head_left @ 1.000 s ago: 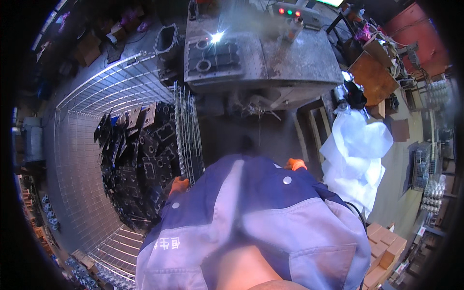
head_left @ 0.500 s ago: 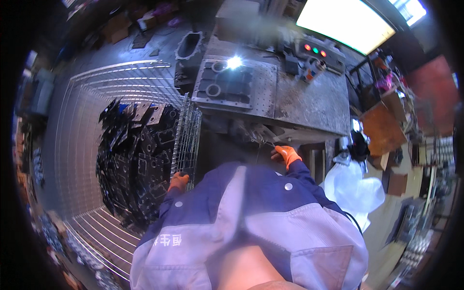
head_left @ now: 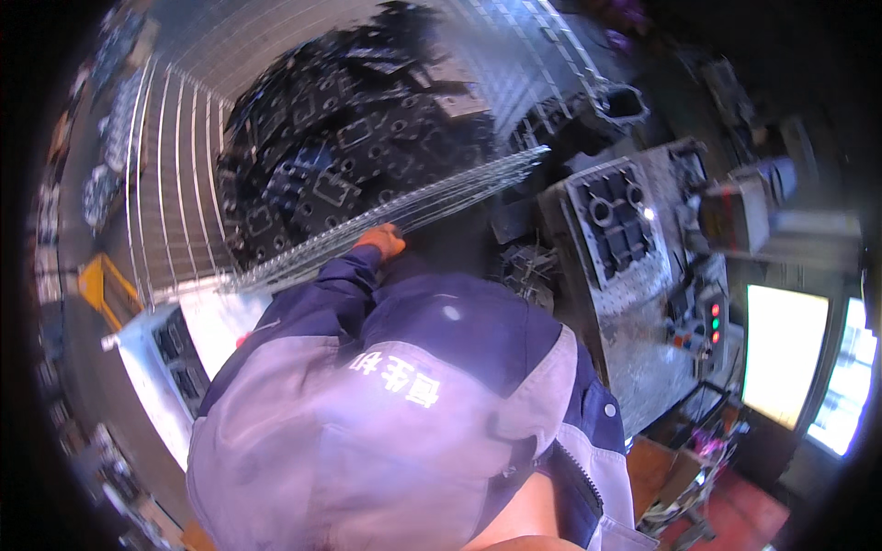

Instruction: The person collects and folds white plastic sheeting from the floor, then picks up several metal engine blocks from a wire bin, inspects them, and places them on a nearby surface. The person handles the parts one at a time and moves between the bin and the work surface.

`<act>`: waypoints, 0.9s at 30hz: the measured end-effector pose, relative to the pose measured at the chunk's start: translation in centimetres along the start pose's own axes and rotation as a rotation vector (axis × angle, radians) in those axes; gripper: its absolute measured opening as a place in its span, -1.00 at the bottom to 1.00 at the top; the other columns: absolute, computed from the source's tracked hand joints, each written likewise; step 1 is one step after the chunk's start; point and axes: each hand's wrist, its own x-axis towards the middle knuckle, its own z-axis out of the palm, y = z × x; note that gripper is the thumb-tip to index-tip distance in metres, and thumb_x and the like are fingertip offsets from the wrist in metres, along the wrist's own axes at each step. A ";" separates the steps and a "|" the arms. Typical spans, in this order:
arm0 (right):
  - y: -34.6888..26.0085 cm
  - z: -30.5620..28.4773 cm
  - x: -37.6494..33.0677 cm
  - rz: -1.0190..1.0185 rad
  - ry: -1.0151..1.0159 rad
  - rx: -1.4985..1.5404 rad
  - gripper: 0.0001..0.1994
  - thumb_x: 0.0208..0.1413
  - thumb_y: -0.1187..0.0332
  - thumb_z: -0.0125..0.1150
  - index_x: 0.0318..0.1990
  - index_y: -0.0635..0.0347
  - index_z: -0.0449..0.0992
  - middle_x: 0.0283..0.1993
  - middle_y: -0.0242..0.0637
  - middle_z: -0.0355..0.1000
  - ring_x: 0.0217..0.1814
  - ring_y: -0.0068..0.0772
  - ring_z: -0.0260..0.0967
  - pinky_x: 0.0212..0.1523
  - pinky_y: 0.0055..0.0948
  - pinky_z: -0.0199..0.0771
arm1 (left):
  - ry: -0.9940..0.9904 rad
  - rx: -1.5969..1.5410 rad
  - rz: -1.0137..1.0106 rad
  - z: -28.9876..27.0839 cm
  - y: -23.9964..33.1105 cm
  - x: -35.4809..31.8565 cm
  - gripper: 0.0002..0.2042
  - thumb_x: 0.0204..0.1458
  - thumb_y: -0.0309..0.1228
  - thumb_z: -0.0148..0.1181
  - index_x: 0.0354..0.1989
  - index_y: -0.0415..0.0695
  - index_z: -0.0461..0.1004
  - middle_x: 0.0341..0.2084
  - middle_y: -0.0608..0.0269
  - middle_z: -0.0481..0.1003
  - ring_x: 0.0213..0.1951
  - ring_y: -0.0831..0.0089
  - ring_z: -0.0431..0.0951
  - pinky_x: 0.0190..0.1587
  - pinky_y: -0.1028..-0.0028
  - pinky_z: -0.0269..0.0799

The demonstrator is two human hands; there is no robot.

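My left hand (head_left: pixel 386 241), in an orange glove, is up against the near wall of a wire mesh basket (head_left: pixel 432 197). Its fingers look curled in; whether they hold the mesh or something else I cannot make out. Inside the basket lies a big heap of flat black metal plates (head_left: pixel 367 138) with round and square holes. My right hand is out of sight, behind my jacket.
At the right stands a metal workbench (head_left: pixel 634 331) with a ribbed metal casting (head_left: pixel 611 216) on it. A control box with coloured lights (head_left: pixel 715 321) and a bright panel (head_left: pixel 785 354) are beyond. A yellow frame (head_left: pixel 99 289) stands at the left.
My body and view have swung left, so the basket now fills the upper middle and the bench sits at the right. My right hand has gone out of view; my left stays by the basket wall.
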 end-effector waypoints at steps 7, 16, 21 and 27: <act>-5.8 3.7 3.1 0.078 -0.089 -0.118 -0.68 0.15 0.16 0.12 -0.24 0.28 0.59 -0.40 -0.25 0.54 -0.38 -0.46 0.45 -0.32 -0.47 0.42 | -0.066 -0.099 -0.266 -1.8 -7.5 -0.4 -0.62 -0.03 -0.19 0.11 -0.04 -0.02 0.51 0.00 0.01 0.49 0.08 0.03 0.45 0.11 0.23 0.35; -9.5 11.0 5.9 0.145 -0.091 -0.259 -0.68 0.14 0.14 0.18 -0.24 0.25 0.61 -0.43 -0.30 0.53 -0.43 -0.54 0.43 -0.38 -0.51 0.40 | 0.216 -0.259 -0.549 -5.2 -20.3 6.5 -0.65 -0.04 -0.16 0.14 -0.09 0.00 0.53 -0.15 -0.02 0.56 -0.04 0.03 0.53 0.04 0.26 0.41; -4.2 10.8 7.6 0.421 -0.506 -0.129 -0.66 0.10 0.09 0.21 -0.34 0.23 0.63 -0.50 -0.37 0.49 -0.46 -0.55 0.41 -0.40 -0.49 0.39 | 0.081 -0.062 -0.391 -10.7 -21.7 13.1 -0.63 -0.10 -0.22 0.21 -0.07 -0.03 0.52 -0.12 -0.04 0.54 -0.03 0.03 0.51 0.05 0.26 0.40; -1.0 12.0 0.5 0.382 -0.033 -0.451 -0.63 0.10 0.08 0.21 -0.23 0.28 0.61 -0.37 -0.19 0.56 -0.29 -0.41 0.48 -0.25 -0.34 0.44 | 0.082 0.505 -0.071 -15.3 -21.4 23.3 -0.40 -0.10 -0.38 0.18 0.22 0.15 0.29 0.18 0.19 0.27 0.23 0.18 0.24 0.29 0.18 0.03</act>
